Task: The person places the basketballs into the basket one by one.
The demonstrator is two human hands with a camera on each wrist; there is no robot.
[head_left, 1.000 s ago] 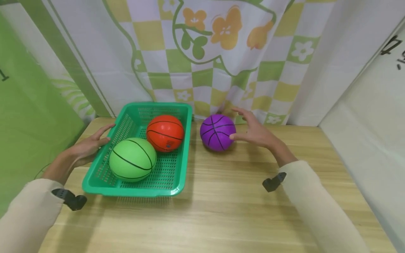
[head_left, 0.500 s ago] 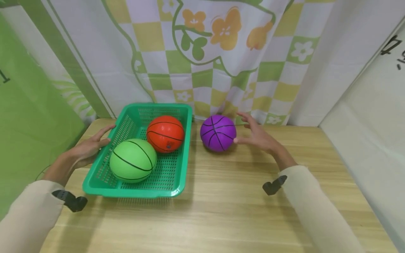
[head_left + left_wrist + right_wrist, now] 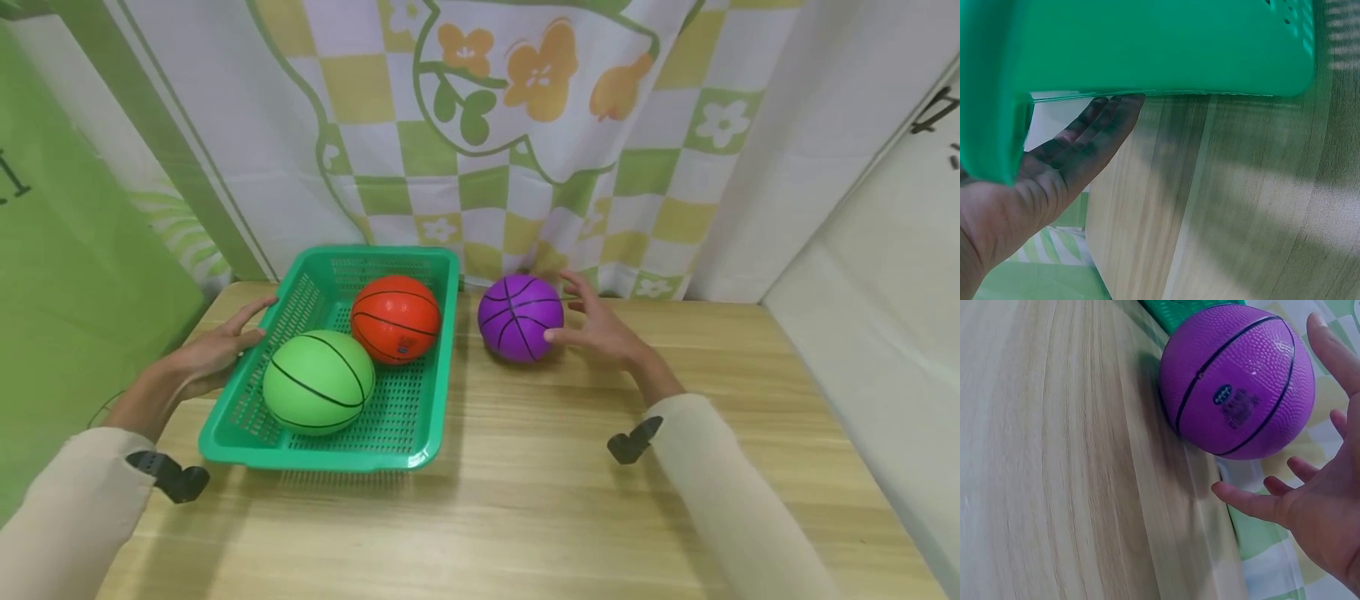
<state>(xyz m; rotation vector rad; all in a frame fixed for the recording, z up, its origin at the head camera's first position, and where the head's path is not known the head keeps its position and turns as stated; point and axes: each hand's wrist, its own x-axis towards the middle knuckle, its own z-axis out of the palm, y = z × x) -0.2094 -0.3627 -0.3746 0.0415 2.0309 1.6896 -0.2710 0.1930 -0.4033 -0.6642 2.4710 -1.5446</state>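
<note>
My left hand (image 3: 213, 354) lies along the outer left side of a green plastic basket (image 3: 433, 392). In the left wrist view its fingers (image 3: 1100, 140) are straight, with their tips at the basket wall (image 3: 1166, 50). Inside the basket are a light green ball (image 3: 318, 383) and a red ball (image 3: 395, 320), both with black basketball lines. Right of the basket a purple ball (image 3: 521, 318) rests on the table. My right hand (image 3: 603, 329) is spread at its right side, the thumb overlapping the ball in the head view; the right wrist view shows a gap between fingers and ball.
The wooden table (image 3: 525, 500) extends in front of the basket and to the right. A checked, flowered curtain (image 3: 487, 192) hangs right behind the table's back edge. Green cloth (image 3: 75, 250) is on the left and a white panel (image 3: 885, 250) on the right.
My right hand drew back slightly from the purple ball, then came in toward it again. The left hand, basket and balls have stayed in place.
</note>
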